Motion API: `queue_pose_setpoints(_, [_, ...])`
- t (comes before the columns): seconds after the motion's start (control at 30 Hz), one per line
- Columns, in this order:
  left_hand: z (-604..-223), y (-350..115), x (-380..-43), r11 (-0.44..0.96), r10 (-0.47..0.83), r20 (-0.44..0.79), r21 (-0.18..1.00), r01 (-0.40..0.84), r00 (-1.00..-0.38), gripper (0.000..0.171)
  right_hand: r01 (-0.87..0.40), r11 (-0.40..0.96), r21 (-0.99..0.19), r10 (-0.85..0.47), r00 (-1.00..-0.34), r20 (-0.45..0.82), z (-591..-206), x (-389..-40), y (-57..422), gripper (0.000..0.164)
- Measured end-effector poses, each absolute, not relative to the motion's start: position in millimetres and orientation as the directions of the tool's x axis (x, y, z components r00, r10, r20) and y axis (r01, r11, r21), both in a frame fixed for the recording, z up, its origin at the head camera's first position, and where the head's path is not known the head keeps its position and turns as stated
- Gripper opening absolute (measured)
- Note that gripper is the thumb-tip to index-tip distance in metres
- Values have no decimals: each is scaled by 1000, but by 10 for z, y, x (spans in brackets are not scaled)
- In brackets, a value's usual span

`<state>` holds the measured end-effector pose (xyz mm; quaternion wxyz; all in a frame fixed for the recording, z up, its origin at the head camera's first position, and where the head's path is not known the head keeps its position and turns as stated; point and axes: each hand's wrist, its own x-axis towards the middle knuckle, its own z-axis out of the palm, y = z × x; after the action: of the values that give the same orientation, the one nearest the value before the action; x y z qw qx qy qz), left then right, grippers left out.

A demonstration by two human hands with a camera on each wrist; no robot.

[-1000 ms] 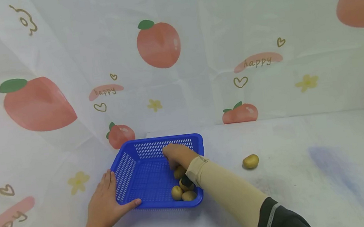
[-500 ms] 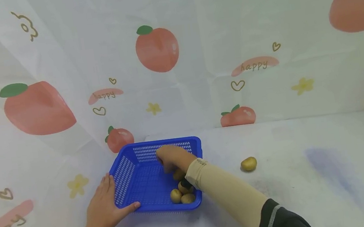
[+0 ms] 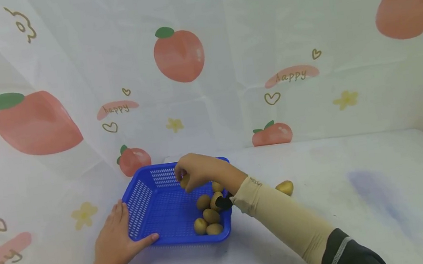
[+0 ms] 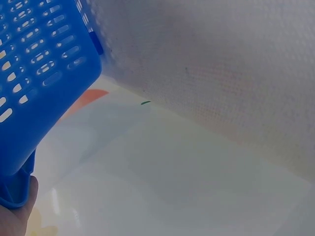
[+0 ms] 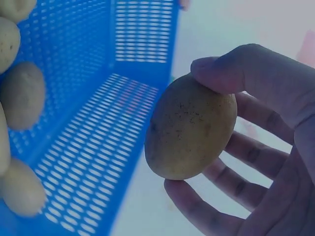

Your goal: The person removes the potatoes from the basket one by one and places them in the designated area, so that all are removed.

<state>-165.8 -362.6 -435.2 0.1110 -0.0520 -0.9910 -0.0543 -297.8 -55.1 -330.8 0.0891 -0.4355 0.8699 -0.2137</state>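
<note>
A blue plastic basket (image 3: 173,240) with slotted walls stands on the white table and holds several potatoes (image 3: 211,216) along its right side. My right hand (image 3: 200,169) pinches one more potato (image 5: 192,128) between thumb and fingertips, raised over the far part of the basket in the head view. The right wrist view shows that potato as an oval with small brown specks. My left hand (image 3: 114,240) rests against the basket's near left corner, fingers straight along the outer wall and thumb stretched over the front rim. Only a fingertip edge of it shows in the left wrist view.
A single potato (image 3: 285,188) lies on the white table (image 3: 326,215) right of the basket, partly behind my right sleeve. A white cloth (image 3: 224,103) printed with peaches hangs behind and to the left. A bluish stain (image 3: 375,190) marks the table's right side.
My right hand has risen from inside the basket with a potato in its fingers, uncovering several potatoes beneath. The left hand stays at the basket's corner. The head view has shifted slightly.
</note>
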Motion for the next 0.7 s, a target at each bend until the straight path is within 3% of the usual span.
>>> queue_pose_setpoints(0.3, [-4330,-3622,-1656,988,93,217,100,117,-972,141,-768,419,-484,-820,-549,161,-3130,-2845,-36,26])
queue_pose_setpoints(0.7, [-4328,-3620,-1647,989,90,199,100,111,-976,142,-668,475,-573,-719,-670,184,-3257,-2809,826,27])
